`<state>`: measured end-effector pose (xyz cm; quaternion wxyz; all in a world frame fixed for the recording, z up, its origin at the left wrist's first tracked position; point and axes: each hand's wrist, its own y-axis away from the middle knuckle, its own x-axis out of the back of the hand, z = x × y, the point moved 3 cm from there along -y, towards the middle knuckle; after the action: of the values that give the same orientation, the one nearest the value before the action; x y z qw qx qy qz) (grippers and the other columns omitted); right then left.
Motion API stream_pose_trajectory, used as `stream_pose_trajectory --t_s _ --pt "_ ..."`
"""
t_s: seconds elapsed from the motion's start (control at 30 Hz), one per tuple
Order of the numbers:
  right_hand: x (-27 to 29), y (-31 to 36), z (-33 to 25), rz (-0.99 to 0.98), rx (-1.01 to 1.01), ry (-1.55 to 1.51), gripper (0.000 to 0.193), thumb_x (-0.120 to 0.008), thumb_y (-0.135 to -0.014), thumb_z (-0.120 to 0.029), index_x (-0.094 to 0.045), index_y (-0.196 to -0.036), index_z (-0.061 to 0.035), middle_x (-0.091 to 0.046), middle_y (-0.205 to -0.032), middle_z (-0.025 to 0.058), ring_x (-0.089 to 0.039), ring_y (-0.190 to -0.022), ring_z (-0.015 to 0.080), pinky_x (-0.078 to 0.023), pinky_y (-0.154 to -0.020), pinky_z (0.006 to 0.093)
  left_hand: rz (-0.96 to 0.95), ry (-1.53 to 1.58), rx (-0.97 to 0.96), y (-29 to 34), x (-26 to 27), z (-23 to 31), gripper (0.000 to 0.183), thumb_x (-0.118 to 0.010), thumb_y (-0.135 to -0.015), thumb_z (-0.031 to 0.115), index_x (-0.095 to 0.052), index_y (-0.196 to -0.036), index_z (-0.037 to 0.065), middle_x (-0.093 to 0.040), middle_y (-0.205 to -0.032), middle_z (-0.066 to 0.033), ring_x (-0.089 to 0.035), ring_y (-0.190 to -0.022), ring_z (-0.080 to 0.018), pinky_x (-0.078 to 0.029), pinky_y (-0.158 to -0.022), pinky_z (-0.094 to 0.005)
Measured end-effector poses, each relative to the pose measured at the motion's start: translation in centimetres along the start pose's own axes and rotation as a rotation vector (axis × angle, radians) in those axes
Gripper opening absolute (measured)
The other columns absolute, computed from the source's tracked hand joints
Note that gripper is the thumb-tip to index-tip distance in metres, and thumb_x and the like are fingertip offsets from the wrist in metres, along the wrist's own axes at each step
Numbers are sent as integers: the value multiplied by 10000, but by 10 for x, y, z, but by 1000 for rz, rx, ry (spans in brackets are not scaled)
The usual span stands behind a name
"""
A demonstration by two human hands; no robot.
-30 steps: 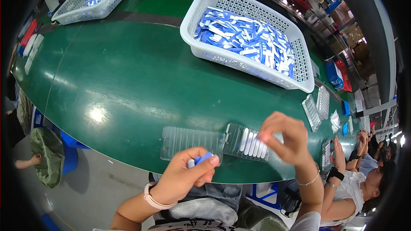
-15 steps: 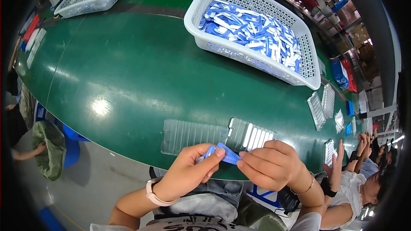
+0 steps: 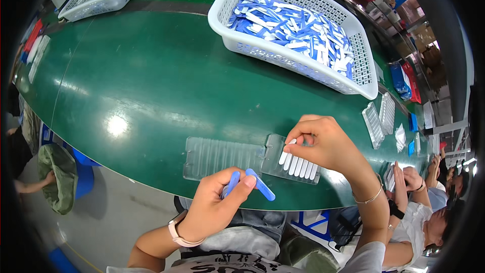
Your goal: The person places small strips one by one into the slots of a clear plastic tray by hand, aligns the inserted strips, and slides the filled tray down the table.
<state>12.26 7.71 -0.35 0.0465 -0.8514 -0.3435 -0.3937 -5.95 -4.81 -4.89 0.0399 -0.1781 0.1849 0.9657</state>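
My left hand is closed round a few flat blue strips with rounded ends, which stick out past the thumb and fingers. They are held over the table's near edge. My right hand pinches the upper end of a white strip at the left end of a row of several white strips. That row lies side by side in the right half of a clear hinged plastic case. The case lies opened flat, and its ribbed left half has no strips in it.
A large white basket full of blue and white strips stands at the back; another basket is far left. More clear cases lie at the right of the green table. A co-worker's hands are close on my right.
My right hand has moved from beside my left hand up to the case, now with a white strip at the row's left end. My left hand has shifted slightly left, still holding blue strips.
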Motion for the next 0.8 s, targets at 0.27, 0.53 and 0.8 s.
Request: stream_pose_trajectory --t_s 0.27,0.53,0.8 --pt "-12 12 -14 82 126 204 440 -783 -663 -118 -565 -1042 -63 -525 -932 93 -521 -721 271 -450 -660 338 -67 -10 18 -9 -1 3 263 -511 -970 209 -557 -823 -4 -388 -559 37 -324 -493 -40 -265 -444 -224" --pt "-24 36 -35 245 397 -76 140 -726 -717 -23 -661 -840 -26 -624 -812 74 -561 -626 175 -457 -566 263 -172 52 75 -12 -11 0 251 -460 -992 221 -525 -876 8 -374 -593 39 -300 -515 -40 -269 -458 -222" --pt "-25 13 10 315 23 -92 92 -719 -766 -128 -683 -805 -52 -604 -909 64 -522 -863 193 -409 -796 325 -93 -198 -150 6 -8 4 279 -389 -1009 262 -459 -857 39 -419 -641 10 -328 -552 -57 -282 -496 -215"
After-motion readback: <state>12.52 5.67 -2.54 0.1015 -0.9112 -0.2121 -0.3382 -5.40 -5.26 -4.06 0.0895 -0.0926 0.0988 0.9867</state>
